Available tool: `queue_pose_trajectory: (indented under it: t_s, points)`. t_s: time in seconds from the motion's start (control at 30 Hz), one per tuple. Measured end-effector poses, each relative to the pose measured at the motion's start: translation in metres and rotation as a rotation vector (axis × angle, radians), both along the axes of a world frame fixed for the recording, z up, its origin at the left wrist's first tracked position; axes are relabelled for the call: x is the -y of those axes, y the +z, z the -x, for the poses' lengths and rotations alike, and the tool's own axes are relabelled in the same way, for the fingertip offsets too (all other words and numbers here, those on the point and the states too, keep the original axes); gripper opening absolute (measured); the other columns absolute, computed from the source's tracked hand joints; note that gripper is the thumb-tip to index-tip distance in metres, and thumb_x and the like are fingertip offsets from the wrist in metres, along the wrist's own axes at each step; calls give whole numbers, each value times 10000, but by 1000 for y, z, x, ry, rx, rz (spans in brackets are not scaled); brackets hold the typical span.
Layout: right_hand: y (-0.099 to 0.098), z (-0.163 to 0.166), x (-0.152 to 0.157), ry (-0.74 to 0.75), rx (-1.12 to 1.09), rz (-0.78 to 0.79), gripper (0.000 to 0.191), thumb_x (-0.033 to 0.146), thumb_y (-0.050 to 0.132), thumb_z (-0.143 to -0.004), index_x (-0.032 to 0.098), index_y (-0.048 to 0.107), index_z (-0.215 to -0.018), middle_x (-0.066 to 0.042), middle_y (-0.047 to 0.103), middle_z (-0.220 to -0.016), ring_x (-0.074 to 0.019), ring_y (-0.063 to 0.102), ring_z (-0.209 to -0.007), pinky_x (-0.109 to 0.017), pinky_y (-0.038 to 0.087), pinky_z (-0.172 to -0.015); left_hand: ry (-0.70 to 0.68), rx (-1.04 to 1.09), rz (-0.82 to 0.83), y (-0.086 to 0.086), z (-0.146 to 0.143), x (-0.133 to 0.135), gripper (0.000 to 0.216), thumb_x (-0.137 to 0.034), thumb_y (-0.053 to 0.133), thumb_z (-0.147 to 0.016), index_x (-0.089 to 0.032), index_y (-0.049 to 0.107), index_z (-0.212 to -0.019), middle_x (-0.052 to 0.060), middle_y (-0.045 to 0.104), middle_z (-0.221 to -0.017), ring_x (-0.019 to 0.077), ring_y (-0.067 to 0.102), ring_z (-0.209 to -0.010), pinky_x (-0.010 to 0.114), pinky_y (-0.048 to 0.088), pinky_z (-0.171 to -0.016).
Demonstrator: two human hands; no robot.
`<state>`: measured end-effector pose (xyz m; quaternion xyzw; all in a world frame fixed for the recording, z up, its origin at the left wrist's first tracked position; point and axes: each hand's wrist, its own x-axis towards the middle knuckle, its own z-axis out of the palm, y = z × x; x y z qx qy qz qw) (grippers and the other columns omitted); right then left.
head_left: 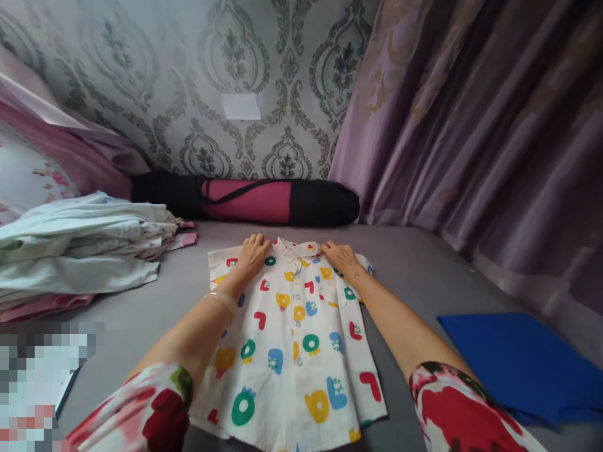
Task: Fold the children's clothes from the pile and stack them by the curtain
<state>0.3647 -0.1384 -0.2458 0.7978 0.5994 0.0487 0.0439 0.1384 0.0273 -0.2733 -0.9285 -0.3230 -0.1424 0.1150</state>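
A white short-sleeved shirt [277, 326] lies front side up on a grey sheet, its buttons running down the middle. Colourful letter shapes cover it, and its collar [301, 248] is at the far end. My left hand [254, 252] rests at the shoulder left of the collar, fingers curled over the cloth at the top edge. On the opposite shoulder, close beside the collar, my right hand [340, 257] has its fingers bent onto the fabric. Both hands appear closed on the shirt; the fingertips are partly hidden.
A heap of pale clothes [85, 238] lies on the left. Along the patterned wall stretches a black and dark pink long bag [249, 199]. A blue folded cloth or sheet [522, 364] is at the right, near purple curtains [424, 125]. Something blurred out occupies the lower left corner.
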Motion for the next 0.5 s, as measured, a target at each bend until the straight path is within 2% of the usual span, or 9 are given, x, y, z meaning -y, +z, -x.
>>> queue_pose_trajectory:
  t_s: [0.13, 0.23, 0.27, 0.4, 0.5]
  points:
    - [0, -11, 0, -55, -47, -17, 340, 342, 321, -997, 229, 590, -1170, -112, 631, -1181, -224, 608, -1058, -319, 426, -842, 66, -14, 185, 3, 3, -8, 333, -323, 342, -952, -150, 616, -1031, 162, 632, -1030, 278, 571, -977, 351, 383, -810]
    - [8, -31, 9, -190, -248, -39, 419, 506, 384, -953, 202, 661, -1037, -101, 698, -1030, -222, 636, -980, -287, 443, -788, 157, -28, 274, 11, 24, -23, 381, -450, 396, -908, -156, 625, -989, 136, 679, -914, 265, 618, -847, 315, 398, -719]
    - [12, -39, 15, -243, -334, -39, 456, 537, 388, -940, 190, 683, -962, -96, 712, -955, -214, 652, -916, -271, 449, -747, 216, -34, 351, 14, 34, -30, 405, -505, 418, -880, -174, 630, -977, 115, 687, -883, 262, 622, -833, 303, 396, -706]
    - [22, -66, 49, -373, -536, -47, 550, 563, 364, -928, 158, 685, -741, -77, 690, -708, -180, 651, -677, -251, 468, -620, 291, 48, 595, 19, 81, -55, 477, -616, 449, -784, -188, 653, -834, 59, 664, -769, 238, 608, -770, 262, 373, -618]
    - [22, -72, 74, -428, -795, -213, 367, 473, 563, -844, 163, 651, -668, -38, 642, -606, -165, 624, -609, -254, 496, -601, 263, 161, 788, 18, 112, -61, 521, -668, 468, -717, -173, 630, -745, 18, 584, -625, 192, 553, -650, 242, 341, -543]
